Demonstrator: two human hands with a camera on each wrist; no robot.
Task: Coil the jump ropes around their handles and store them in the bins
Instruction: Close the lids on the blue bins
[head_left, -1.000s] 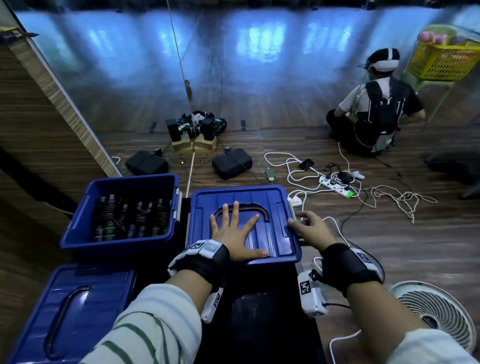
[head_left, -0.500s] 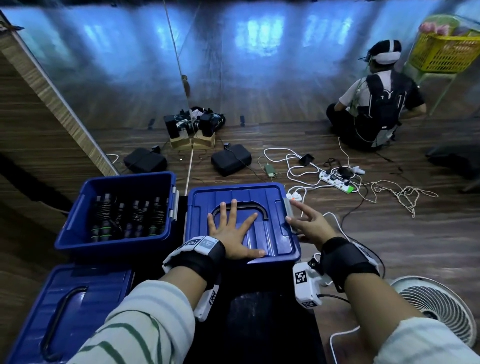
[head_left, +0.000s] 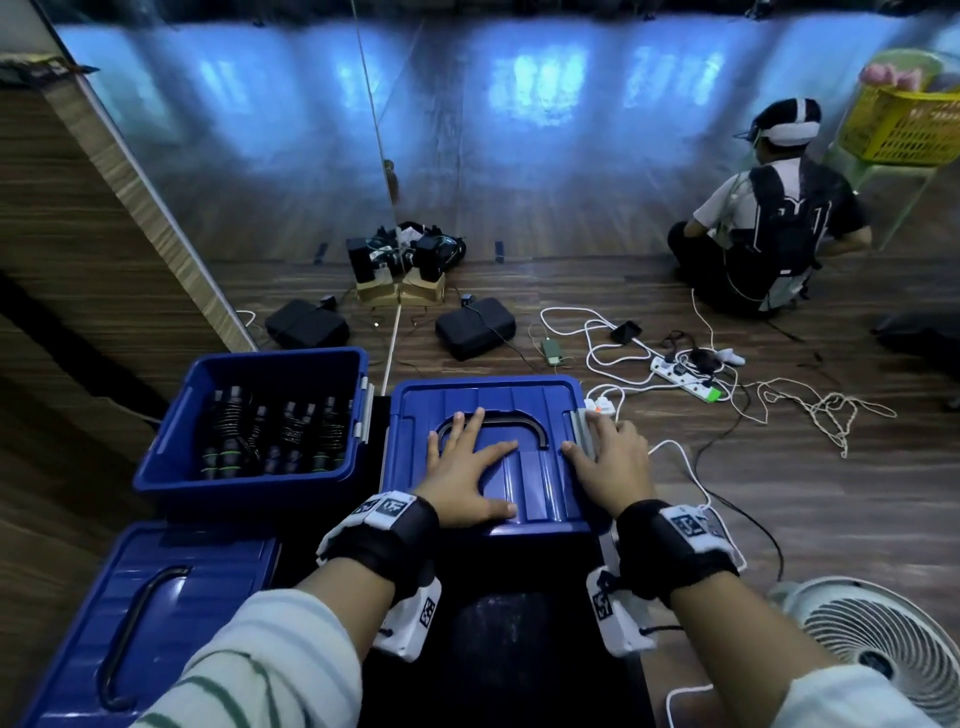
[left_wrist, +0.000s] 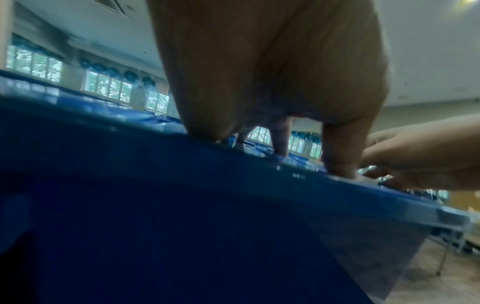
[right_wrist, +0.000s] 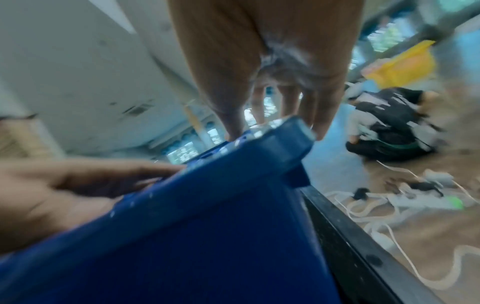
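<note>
A blue bin with its lid (head_left: 524, 405) on stands in front of me. My left hand (head_left: 465, 470) lies flat on the lid with fingers spread, over the recessed black handle (head_left: 524, 423). My right hand (head_left: 610, 457) rests on the lid's right edge by the grey latch (head_left: 581, 426), fingers straight, thumb on top and fingertips (right_wrist: 320, 131) over the rim (right_wrist: 285, 139). To the left an open blue bin (head_left: 249, 483) holds several coiled black jump ropes (head_left: 275, 439). In the left wrist view my left hand (left_wrist: 272, 123) presses on the lid (left_wrist: 233, 174).
A loose blue lid (head_left: 145, 613) lies at the near left. A white fan (head_left: 878, 644) stands at the near right. White cables and a power strip (head_left: 685, 376) sprawl on the wooden floor. A seated person (head_left: 769, 228) is at the far right beside a yellow basket (head_left: 904, 124).
My right hand has moved from beside the bin's right side onto the lid's right edge at the latch. The left hand has stayed flat on the lid.
</note>
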